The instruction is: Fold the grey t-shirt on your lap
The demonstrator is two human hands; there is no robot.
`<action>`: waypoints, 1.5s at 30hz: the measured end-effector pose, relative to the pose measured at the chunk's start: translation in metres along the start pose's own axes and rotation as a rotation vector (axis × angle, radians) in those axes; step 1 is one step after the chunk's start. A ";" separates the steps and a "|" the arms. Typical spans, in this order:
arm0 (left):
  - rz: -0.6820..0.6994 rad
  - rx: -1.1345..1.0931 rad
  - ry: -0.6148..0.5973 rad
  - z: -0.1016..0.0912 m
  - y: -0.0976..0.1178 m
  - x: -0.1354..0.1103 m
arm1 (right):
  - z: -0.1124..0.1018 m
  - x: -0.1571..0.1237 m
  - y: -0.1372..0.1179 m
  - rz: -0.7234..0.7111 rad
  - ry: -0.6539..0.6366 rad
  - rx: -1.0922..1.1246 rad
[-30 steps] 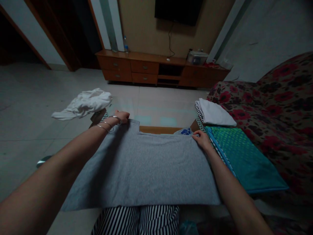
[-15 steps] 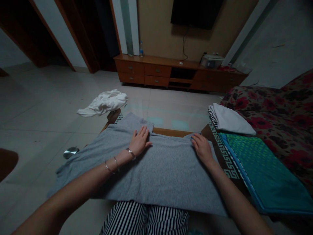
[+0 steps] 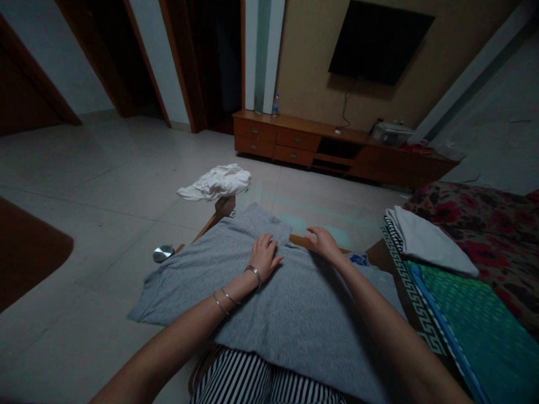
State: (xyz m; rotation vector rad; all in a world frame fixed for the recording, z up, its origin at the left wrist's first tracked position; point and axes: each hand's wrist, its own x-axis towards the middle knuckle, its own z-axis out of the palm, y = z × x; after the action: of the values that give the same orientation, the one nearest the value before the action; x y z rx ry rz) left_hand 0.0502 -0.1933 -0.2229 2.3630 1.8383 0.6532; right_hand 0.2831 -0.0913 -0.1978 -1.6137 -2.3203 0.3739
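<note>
A grey garment lies spread over a low table in front of me, hanging past its left edge. My left hand, with bangles on the wrist, rests flat on the cloth near its far edge, fingers stretched out. My right hand lies palm down on the garment's far edge, a little to the right of the left hand, fingers apart. Neither hand holds anything. My striped trousers show below the cloth.
A crumpled white cloth lies at the table's far left corner. A folded white cloth and a teal patterned cloth lie to the right, beside a floral sofa. A small metal lid sits on the tiled floor. A wooden cabinet stands at the wall.
My left hand has come off the far left corner onto the middle of the garment. My right hand has slid left along the far edge. The view has swung left.
</note>
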 end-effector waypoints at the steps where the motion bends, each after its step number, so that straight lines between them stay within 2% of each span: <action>1: -0.020 -0.020 0.047 -0.007 -0.008 -0.003 | 0.003 0.024 -0.020 -0.011 -0.057 0.017; 3: -0.050 -0.052 0.123 -0.019 -0.028 -0.008 | 0.015 0.071 -0.058 -0.030 -0.130 0.036; 6: -0.119 -0.085 0.201 -0.030 -0.060 -0.014 | 0.042 0.131 -0.106 -0.015 -0.169 0.044; 10: -0.267 -0.144 0.261 -0.030 -0.085 -0.018 | 0.081 0.181 -0.146 0.112 -0.164 0.032; 14: -0.357 -0.136 0.260 -0.027 -0.088 -0.020 | 0.100 0.206 -0.156 0.168 -0.226 0.088; 17: -0.384 -0.092 0.236 -0.028 -0.088 -0.022 | 0.098 0.215 -0.151 0.160 -0.275 0.189; 19: -0.396 -0.058 0.224 -0.030 -0.088 -0.024 | 0.093 0.216 -0.146 0.170 -0.261 0.263; 25: -0.367 0.053 0.192 -0.029 -0.087 -0.032 | 0.079 0.197 -0.143 0.182 -0.171 0.484; 30: -0.447 0.122 0.178 -0.028 -0.091 -0.033 | 0.053 0.180 -0.156 0.110 -0.154 0.608; 33: -0.454 0.148 0.161 -0.028 -0.096 -0.036 | 0.034 0.168 -0.165 0.049 -0.130 0.630; 36: -0.406 0.167 0.145 -0.030 -0.102 -0.041 | 0.016 0.147 -0.177 -0.045 -0.031 0.555; 38: -0.360 0.166 0.138 -0.035 -0.109 -0.045 | 0.005 0.124 -0.186 -0.160 0.064 0.443; 41: -0.252 0.124 0.085 -0.049 -0.127 -0.051 | -0.004 0.072 -0.202 -0.372 0.170 0.287; 43: -0.169 0.068 0.039 -0.060 -0.142 -0.053 | 0.000 0.028 -0.213 -0.484 0.179 0.169; 45: -0.102 0.009 0.017 -0.068 -0.155 -0.054 | 0.013 -0.018 -0.224 -0.562 0.120 0.020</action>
State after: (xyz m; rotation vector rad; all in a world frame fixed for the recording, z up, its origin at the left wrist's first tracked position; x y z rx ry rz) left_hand -0.1261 -0.2146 -0.2250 2.2581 1.9580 0.6568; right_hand 0.0904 -0.1850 -0.1283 -0.8817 -2.5271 0.1630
